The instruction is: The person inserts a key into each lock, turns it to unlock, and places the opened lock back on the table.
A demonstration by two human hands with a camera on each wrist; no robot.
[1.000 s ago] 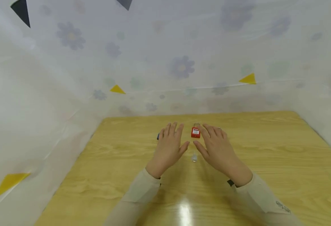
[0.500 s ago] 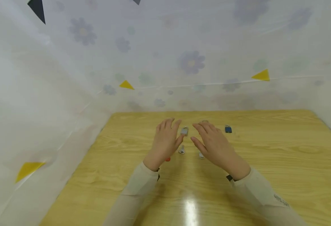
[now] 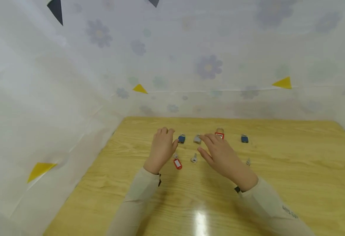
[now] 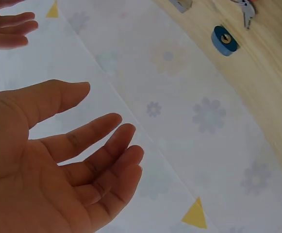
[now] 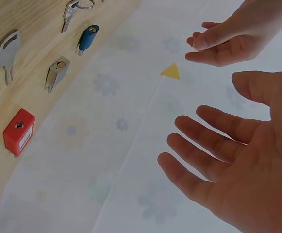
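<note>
Both hands hover, fingers straight and holding nothing, over a wooden table (image 3: 278, 183). My left hand (image 3: 162, 147) is just left of a blue padlock (image 3: 181, 138). My right hand (image 3: 218, 150) has its fingertips near a grey padlock (image 3: 197, 139) and a red padlock (image 3: 219, 134). A second blue padlock (image 3: 244, 138) lies farther right. A red-tagged key (image 3: 177, 163) and a silver key (image 3: 194, 158) lie between the hands. The right wrist view shows the open right palm (image 5: 228, 165), the red padlock (image 5: 18, 131) and the grey padlock (image 5: 57, 73). The left palm (image 4: 58, 165) is open.
Another small key (image 3: 248, 161) lies right of my right hand. White flowered sheeting (image 3: 190, 65) with yellow triangles walls the table at the back and on the left side. The table's near half holds only my sleeved forearms.
The hands have drawn apart and a little toward me, uncovering the blue and grey padlocks and the keys between them. The head view has shifted too.
</note>
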